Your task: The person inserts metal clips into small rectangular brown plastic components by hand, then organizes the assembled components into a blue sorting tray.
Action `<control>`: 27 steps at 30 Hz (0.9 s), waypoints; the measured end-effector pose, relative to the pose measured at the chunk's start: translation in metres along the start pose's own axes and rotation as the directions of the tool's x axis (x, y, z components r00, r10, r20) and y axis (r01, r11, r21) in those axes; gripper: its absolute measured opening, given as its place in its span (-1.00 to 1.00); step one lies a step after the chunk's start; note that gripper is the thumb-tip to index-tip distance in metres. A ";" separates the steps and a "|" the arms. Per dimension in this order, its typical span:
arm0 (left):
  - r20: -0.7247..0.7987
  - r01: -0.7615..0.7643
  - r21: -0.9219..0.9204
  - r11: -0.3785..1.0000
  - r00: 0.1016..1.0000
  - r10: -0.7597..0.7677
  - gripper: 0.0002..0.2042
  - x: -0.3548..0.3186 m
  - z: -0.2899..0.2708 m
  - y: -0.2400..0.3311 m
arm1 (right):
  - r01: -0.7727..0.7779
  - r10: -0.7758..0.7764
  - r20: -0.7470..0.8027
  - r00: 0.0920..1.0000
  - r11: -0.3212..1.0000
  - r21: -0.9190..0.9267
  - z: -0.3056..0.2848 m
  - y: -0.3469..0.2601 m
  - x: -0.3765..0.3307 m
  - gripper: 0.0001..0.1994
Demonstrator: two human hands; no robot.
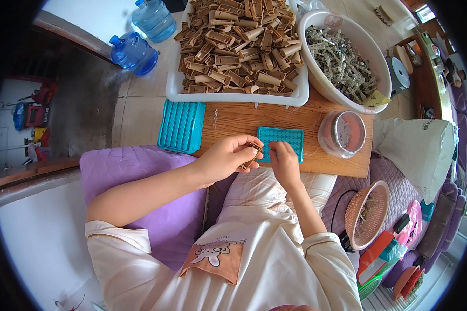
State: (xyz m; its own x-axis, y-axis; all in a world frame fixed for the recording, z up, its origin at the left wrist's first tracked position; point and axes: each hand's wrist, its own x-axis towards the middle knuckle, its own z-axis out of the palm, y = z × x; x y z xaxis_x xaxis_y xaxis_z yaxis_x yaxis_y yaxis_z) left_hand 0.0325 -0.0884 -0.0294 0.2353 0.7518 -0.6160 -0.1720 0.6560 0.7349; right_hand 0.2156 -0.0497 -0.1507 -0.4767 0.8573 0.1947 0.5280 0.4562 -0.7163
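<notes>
Wearing a cream shirt (pixel 275 259), the person fills six o'clock. Checked cloth (pixel 257 189) just past it; purple cushion (pixel 135 163) at nine. Pink basket (pixel 354 220) at four.

Left hand (pixel 231 157) at the clock's centre: thumb and fingers closed around a small brown piece (pixel 249 158), held tilted just short of the tray. Right hand (pixel 284 159) beside it at three, thumb and fingertips bunched close together; cannot tell if anything is pinched.

Teal tray (pixel 296 137) on the wooden table (pixel 228 124), at one o'clock, partly behind the right hand. Stacked teal trays (pixel 181 124) at ten. Clear round tub (pixel 324 137) between two and three.

Farther: white bin (pixel 233 97) at twelve, heaped with brown parts (pixel 238 52). Pale basin (pixel 342 102) between one and two, holding tangled silvery strips (pixel 340 59). Two blue water jugs (pixel 135 54) between ten and eleven, on the floor.
</notes>
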 end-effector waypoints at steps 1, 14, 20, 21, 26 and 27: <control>0.003 -0.015 0.017 1.000 1.000 0.015 -0.75 0.001 0.000 -0.001 | 0.002 -0.002 0.001 1.000 1.000 0.001 -0.008 -0.009 0.003 -0.90; 0.046 -0.118 0.078 0.990 0.992 0.115 -0.75 0.003 0.001 -0.011 | 0.152 -0.064 -0.288 0.955 0.944 0.292 -0.028 -0.083 0.002 -0.77; 0.078 -0.129 0.158 0.979 0.990 0.118 -0.75 0.002 0.001 -0.011 | 0.191 -0.071 -0.379 0.923 0.938 0.288 -0.025 -0.083 0.001 -0.78; 0.077 -0.134 0.167 0.977 0.990 0.122 -0.75 0.002 0.001 -0.010 | 0.209 -0.100 -0.380 0.919 0.944 0.257 -0.025 -0.083 0.001 -0.78; 0.072 -0.162 0.253 0.954 0.986 0.148 -0.73 0.002 -0.001 -0.014 | 0.163 -0.056 -0.337 0.940 0.940 0.299 -0.022 -0.082 0.000 -0.81; 0.069 -0.179 0.245 0.953 0.984 0.167 -0.73 0.002 0.000 -0.015 | 0.131 -0.021 -0.318 0.948 0.936 0.328 -0.022 -0.082 -0.001 -0.82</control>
State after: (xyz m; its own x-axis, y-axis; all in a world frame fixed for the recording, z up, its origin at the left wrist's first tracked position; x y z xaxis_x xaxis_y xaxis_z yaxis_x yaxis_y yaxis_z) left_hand 0.0351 -0.0971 -0.0420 0.2686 0.8444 -0.4635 0.0287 0.4739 0.8801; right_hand 0.1881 -0.0826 -0.0775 -0.2397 0.8787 0.4128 0.2010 0.4609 -0.8644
